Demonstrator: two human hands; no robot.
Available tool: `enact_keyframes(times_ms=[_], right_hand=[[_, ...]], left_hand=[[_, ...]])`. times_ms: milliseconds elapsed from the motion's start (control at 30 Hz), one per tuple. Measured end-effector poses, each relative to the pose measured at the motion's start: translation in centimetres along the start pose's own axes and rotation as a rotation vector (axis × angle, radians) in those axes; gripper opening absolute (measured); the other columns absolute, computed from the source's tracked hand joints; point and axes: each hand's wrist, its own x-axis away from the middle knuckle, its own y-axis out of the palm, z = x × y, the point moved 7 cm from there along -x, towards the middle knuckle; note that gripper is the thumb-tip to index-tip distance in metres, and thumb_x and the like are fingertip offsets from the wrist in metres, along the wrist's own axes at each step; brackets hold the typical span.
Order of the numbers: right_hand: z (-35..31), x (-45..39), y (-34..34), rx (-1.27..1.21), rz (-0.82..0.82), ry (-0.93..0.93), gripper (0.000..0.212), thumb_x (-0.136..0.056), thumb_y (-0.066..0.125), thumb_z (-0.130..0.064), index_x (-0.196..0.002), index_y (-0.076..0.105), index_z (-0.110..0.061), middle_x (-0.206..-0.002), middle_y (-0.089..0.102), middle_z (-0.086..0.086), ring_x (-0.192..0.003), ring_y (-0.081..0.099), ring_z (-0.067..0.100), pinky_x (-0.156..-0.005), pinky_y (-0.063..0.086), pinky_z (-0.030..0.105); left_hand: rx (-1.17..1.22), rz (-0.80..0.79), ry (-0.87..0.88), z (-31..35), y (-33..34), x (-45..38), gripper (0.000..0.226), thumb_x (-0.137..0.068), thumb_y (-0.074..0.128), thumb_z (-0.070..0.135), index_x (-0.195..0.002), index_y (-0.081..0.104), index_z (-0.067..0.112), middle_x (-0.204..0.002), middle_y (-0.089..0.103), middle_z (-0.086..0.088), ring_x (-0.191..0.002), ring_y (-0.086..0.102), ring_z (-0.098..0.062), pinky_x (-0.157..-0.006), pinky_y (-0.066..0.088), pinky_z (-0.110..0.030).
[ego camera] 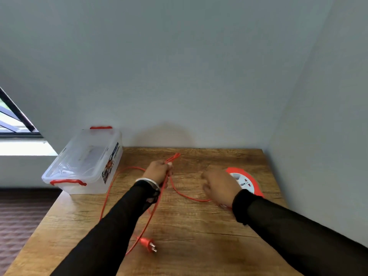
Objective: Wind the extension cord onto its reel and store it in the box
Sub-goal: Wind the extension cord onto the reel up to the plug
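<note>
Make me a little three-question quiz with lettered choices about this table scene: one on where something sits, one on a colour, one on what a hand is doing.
1. Where does the plastic box stand?
A. far left corner of the table
B. on the floor
C. on the reel

2. What colour is the cord?
A. black
B. orange-red
C. white

3. What is the left hand doing?
A. resting flat
B. lifting the box
C. gripping gathered cord

Answers:
1 A, since the box stands at the table's far left corner.
2 B, since cord, plug and reel rim are all orange-red.
3 C, since its fingers curl round several strands.
</note>
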Motion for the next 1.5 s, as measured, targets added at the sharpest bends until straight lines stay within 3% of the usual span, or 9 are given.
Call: enact_keyframes(times_ms=[167,267,400,533,733,1000,1200,1367,1500], right_hand=[[-3.7,-1.8,6.4,-0.117,-0.139,-0.075,0.042,-0.09,0.053,-0.023,-0.129,0.047,-0.008,-0.127,0.055,0.015,-0.118,0.05,0.032,-0.095,0.041,0.035],[-4.2,-2.2,8.8,0.007,-0.058,-0.116,0.04,-0.09,0.046,-0.017,-0.13,0.047,-0.013,-0.126,0.054,0.011,-0.118,0.049,0.032,-0.095,0.041,0.039],[-3.7,-3.3,9.0,-0.049,0.013,-0.057,0.036,-0.089,0.043,-0.01,-0.123,0.051,-0.012,-0.124,0.052,0.008,-0.115,0.05,0.03,-0.093,0.042,0.038],[-2.7,-3.7,5.5,-0.477,0.209,0.021,0.019,-0.092,0.043,-0.003,-0.108,0.054,-0.006,-0.107,0.051,0.009,-0.095,0.051,0.023,-0.075,0.037,0.027],[0.3,-2.8,3.2,-1.102,0.479,0.286,0.023,-0.098,0.034,-0.001,-0.091,0.044,-0.021,-0.083,0.057,0.0,-0.074,0.061,0.013,-0.064,0.042,0.015],[3.0,-3.5,1.8,-0.947,0.324,0.286,0.005,-0.086,0.067,-0.014,-0.084,0.063,-0.015,-0.075,0.059,-0.006,-0.074,0.055,0.011,-0.069,0.041,0.023],[6.9,-2.1,-0.6,-0.258,-0.032,0.204,0.029,-0.081,0.051,-0.004,-0.106,0.059,-0.016,-0.118,0.055,0.009,-0.11,0.053,0.026,-0.078,0.045,0.024],[11.0,1.1,0.5,0.004,-0.337,0.301,0.06,-0.086,0.059,-0.024,-0.141,0.032,-0.026,-0.147,0.03,0.009,-0.129,0.038,0.031,-0.099,0.037,0.031],[10.6,2.5,0.7,0.088,-0.325,0.285,0.061,-0.091,0.052,-0.045,-0.146,0.028,-0.032,-0.152,0.026,0.011,-0.135,0.032,0.033,-0.11,0.029,0.036]], left_hand=[[0.474,-0.362,-0.145,1.4,-1.7,1.6,0.026,-0.098,0.038,0.02,-0.079,0.052,0.01,-0.04,0.035,0.006,-0.028,0.026,-0.004,-0.031,0.022,-0.012],[0.527,-0.27,-0.196,0.1,-4.1,1.6,0.024,-0.097,0.043,0.026,-0.081,0.053,0.011,-0.04,0.034,0.006,-0.027,0.025,-0.004,-0.031,0.021,-0.012],[0.068,0.225,-0.099,-2.4,-10.7,0.4,0.029,-0.088,0.061,0.037,-0.077,0.052,0.011,-0.054,0.039,-0.001,-0.035,0.034,-0.014,-0.039,0.035,-0.019],[-0.587,0.481,-0.037,-2.9,-14.1,0.7,0.025,-0.09,0.057,0.029,-0.099,0.056,0.005,-0.096,0.064,-0.018,-0.096,0.061,-0.037,-0.088,0.05,-0.04],[-0.827,0.492,-0.091,-3.2,-13.0,0.0,0.073,-0.086,0.062,0.031,-0.14,0.025,-0.002,-0.143,0.037,-0.025,-0.132,0.037,-0.04,-0.108,0.033,-0.046],[-1.033,0.379,0.231,1.3,-4.8,1.2,0.087,-0.069,0.073,0.05,-0.137,0.03,0.016,-0.149,0.017,-0.013,-0.143,0.009,-0.036,-0.111,0.015,-0.056],[-0.935,0.16,0.526,2.8,3.9,3.7,0.04,-0.076,0.067,0.035,-0.111,0.055,0.018,-0.114,0.056,-0.003,-0.111,0.049,-0.024,-0.091,0.039,-0.033],[-0.624,-0.268,0.057,-2.6,9.9,4.1,0.022,-0.072,0.077,0.03,-0.08,0.068,0.011,-0.074,0.064,-0.006,-0.073,0.059,-0.018,-0.067,0.044,-0.026],[-0.354,-0.287,-0.135,-5.6,12.0,4.2,0.024,-0.067,0.079,0.03,-0.059,0.059,0.02,-0.052,0.051,0.003,-0.048,0.046,-0.011,-0.06,0.043,-0.028]])
